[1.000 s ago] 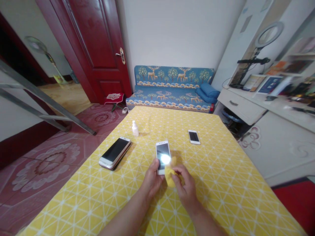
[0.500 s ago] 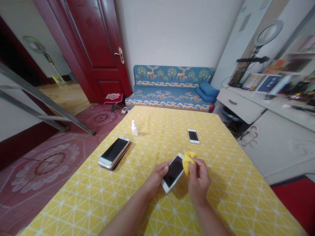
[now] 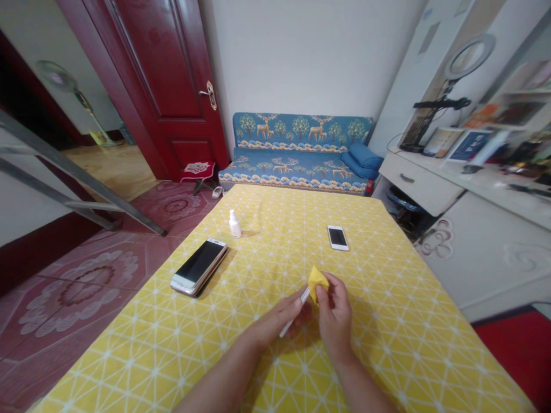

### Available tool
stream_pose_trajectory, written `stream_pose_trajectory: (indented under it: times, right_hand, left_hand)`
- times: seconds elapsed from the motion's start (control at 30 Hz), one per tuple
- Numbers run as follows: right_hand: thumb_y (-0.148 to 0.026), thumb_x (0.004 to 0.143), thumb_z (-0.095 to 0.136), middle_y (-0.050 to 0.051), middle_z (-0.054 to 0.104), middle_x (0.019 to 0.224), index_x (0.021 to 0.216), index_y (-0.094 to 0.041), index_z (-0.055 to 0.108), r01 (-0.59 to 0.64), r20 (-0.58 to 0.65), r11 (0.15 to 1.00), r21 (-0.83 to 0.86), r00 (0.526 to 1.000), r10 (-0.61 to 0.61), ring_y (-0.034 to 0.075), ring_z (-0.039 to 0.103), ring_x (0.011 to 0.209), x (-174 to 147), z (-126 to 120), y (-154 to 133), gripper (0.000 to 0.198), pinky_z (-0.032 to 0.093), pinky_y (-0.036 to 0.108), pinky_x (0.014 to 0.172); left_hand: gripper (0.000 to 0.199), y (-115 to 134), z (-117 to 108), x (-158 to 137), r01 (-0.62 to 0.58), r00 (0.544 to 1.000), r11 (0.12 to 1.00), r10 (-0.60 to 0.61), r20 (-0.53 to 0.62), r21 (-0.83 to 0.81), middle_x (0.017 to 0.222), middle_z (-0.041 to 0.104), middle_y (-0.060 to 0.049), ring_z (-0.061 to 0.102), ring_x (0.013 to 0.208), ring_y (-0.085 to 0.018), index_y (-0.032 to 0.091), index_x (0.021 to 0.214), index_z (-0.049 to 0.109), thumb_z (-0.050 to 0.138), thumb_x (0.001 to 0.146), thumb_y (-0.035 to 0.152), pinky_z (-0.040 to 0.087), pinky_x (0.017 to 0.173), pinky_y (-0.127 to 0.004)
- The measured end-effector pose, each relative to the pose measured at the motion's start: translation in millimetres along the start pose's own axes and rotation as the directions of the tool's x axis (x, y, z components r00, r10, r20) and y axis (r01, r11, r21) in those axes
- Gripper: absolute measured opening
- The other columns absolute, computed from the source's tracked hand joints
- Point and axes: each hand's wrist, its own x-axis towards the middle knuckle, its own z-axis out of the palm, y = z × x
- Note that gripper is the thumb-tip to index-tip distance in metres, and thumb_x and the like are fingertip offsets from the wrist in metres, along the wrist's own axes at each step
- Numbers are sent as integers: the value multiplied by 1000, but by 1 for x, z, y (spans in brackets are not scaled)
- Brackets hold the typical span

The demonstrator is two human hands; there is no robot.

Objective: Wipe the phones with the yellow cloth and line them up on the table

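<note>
A white smartphone [image 3: 285,330] is turned edge-on above the table, so only its narrow side shows. My left hand [image 3: 284,315] is closed around it, thumb on the near side. My right hand [image 3: 334,310] pinches a yellow cloth [image 3: 317,281] against the phone's upper end. Most of the phone's faces are hidden by my left hand and the viewing angle. Farther off to the right lies another white smartphone [image 3: 338,237], its dark screen up. On the left rests a stack of phones [image 3: 199,267], and a small white spray bottle [image 3: 235,223] stands upright behind it.
A yellow patterned cloth covers the table [image 3: 172,355]. Beyond its far edge is a blue sofa [image 3: 293,155]. A cluttered white cabinet [image 3: 482,229] stands on the right. To the left are a metal ladder [image 3: 86,172] and a red stool [image 3: 198,171].
The held phone has tilted from screen facing me to edge-on. My right hand and the yellow cloth have moved a little left, staying at the phone's upper end.
</note>
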Motion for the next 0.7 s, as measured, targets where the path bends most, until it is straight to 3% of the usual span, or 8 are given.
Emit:
stream_pose_trajectory:
  times: [0.1, 0.17, 0.27, 0.33, 0.4, 0.47, 0.6, 0.7]
  right_hand:
    - [-23, 90, 49, 8, 63, 110, 115, -22, 58, 192, 189, 980, -58, 966, -178, 21, 59, 100, -6, 7, 1, 27, 48, 35, 85]
    - [-18, 90, 48, 8, 64, 106, 114, -22, 59, 325, 305, 942, -88, 909, -285, 21, 58, 100, -12, 12, -3, 27, 46, 37, 88]
    - [-13, 87, 48, 7, 65, 97, 110, -21, 60, 479, 437, 872, -106, 810, -392, 21, 57, 91, -21, 16, -14, 27, 45, 39, 82]
    - [-11, 86, 47, 6, 64, 87, 105, -20, 62, 555, 518, 827, -92, 736, -436, 21, 56, 82, -25, 17, -22, 26, 43, 38, 76]
    - [-10, 86, 46, 5, 63, 83, 103, -19, 62, 603, 545, 793, -88, 695, -469, 20, 55, 79, -26, 18, -25, 26, 42, 38, 75]
    - [-9, 86, 46, 5, 63, 84, 104, -19, 62, 632, 499, 765, -126, 707, -502, 20, 55, 80, -22, 19, -22, 27, 41, 39, 78]
    - [-10, 88, 48, 6, 64, 91, 112, -20, 62, 588, 305, 742, -321, 806, -507, 19, 56, 86, 0, 11, -6, 29, 39, 37, 81]
    - [-15, 89, 49, 5, 64, 91, 114, -21, 63, 476, 192, 746, -466, 877, -440, 20, 56, 85, 16, -1, 5, 29, 39, 36, 79]
  left_hand:
    - [43, -3, 4, 6, 18, 992, 982, -40, -117, -189, 61, 57, -1, 47, 47, -7, 12, 82, 67, 58, 80, 54, 34, 47, -20]
    - [43, -2, 5, 8, -1, 987, 937, -55, -150, -350, 72, 65, -6, 59, 64, -13, 11, 86, 67, 56, 82, 52, 45, 64, -23]
    - [56, 5, 3, 8, -14, 995, 855, -39, -91, -519, 103, 67, -14, 62, 96, -20, 7, 108, 64, 49, 85, 56, 44, 91, -29]
    - [67, 9, -1, 7, 25, 999, 805, -45, -20, -592, 114, 64, -17, 61, 103, -21, 5, 118, 59, 43, 85, 61, 41, 96, -30]
    - [73, 11, -3, 7, 72, 997, 774, -64, 35, -629, 117, 63, -18, 60, 106, -21, 2, 122, 55, 42, 84, 63, 41, 97, -28]
    - [71, 10, -4, 7, 94, 996, 770, -81, 49, -631, 112, 64, -18, 62, 103, -19, 1, 120, 56, 43, 85, 62, 44, 92, -25]
    - [47, 2, -2, 6, 98, 993, 825, -115, 5, -557, 86, 70, -11, 66, 77, -17, 7, 102, 64, 48, 88, 50, 49, 76, -27]
    - [48, 0, 1, 4, 191, 982, 841, -162, 102, -507, 102, 69, -17, 65, 96, -28, 8, 113, 60, 47, 89, 47, 47, 86, -44]
